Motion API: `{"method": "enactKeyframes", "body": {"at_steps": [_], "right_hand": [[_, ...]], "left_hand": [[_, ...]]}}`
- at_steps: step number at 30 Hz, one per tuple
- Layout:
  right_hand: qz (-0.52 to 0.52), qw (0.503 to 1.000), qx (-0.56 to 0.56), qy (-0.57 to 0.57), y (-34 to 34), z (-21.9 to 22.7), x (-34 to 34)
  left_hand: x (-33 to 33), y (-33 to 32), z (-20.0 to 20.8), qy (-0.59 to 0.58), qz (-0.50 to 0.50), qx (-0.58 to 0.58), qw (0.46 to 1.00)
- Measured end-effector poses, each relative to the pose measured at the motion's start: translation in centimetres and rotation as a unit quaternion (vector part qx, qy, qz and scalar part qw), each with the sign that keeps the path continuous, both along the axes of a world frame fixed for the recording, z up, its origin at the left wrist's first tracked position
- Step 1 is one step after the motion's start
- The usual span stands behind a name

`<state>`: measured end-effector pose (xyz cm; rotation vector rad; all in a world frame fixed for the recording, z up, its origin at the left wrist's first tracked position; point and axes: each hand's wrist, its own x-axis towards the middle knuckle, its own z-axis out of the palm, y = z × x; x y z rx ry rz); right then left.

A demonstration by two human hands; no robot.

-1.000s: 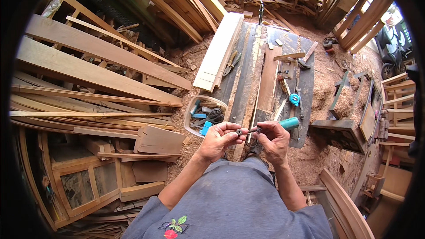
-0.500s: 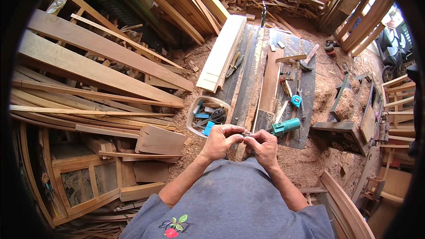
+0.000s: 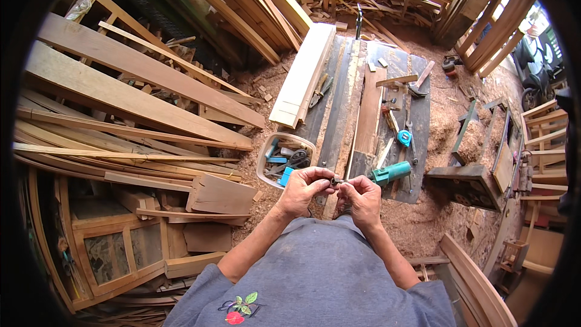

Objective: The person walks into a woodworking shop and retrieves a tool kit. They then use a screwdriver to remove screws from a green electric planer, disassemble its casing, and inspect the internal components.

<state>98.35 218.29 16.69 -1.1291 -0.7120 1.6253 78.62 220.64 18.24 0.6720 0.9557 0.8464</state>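
Close in front of my body, both hands meet over the near end of a low bench (image 3: 331,145). My left hand (image 3: 305,192) pinches a small dark metal piece (image 3: 335,180) between thumb and fingertips; its exact kind is too small to tell. My right hand (image 3: 362,198) is closed in a pinch right beside it, fingertips at the same piece. Just beyond my right hand lies a green cylindrical power-tool body (image 3: 391,173). Left of my left hand stands a whitish plastic tub (image 3: 260,166) with blue and dark tools in it.
On the bench lie a turquoise tape measure (image 3: 404,137), a hammer (image 3: 417,89), pliers (image 3: 321,91), a brown board (image 3: 369,118) and pale planks (image 3: 304,75). Stacked timber (image 3: 145,79) fills the left. Wood shavings (image 3: 451,127) cover the floor; a machine frame (image 3: 466,184) stands right.
My fingertips have shifted slightly, and more of the small dark piece shows between them. My right hand has moved a little to the right. The bench things stay put.
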Motion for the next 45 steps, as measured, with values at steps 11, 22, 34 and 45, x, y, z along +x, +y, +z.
{"method": "enactKeyframes", "body": {"at_steps": [11,22,34,45], "right_hand": [[0.027,0.979,0.089,-0.182,0.5,1.2,0.9],[0.043,0.885,0.304,-0.35,0.9,1.6,1.5],[0.088,0.995,0.022,-0.038,-0.1,0.3,3.6],[0.071,0.992,-0.072,0.072,-2.3,-5.1,11.2]], "left_hand": [[-0.1,0.3,1.5,0.123,-0.018,0.105,0.987],[0.4,-0.3,1.2,0.225,0.003,0.168,0.96],[2.5,-0.5,2.7,0.26,-0.051,0.245,0.933],[10.9,-0.5,0.5,0.328,-0.142,0.349,0.866]]}}
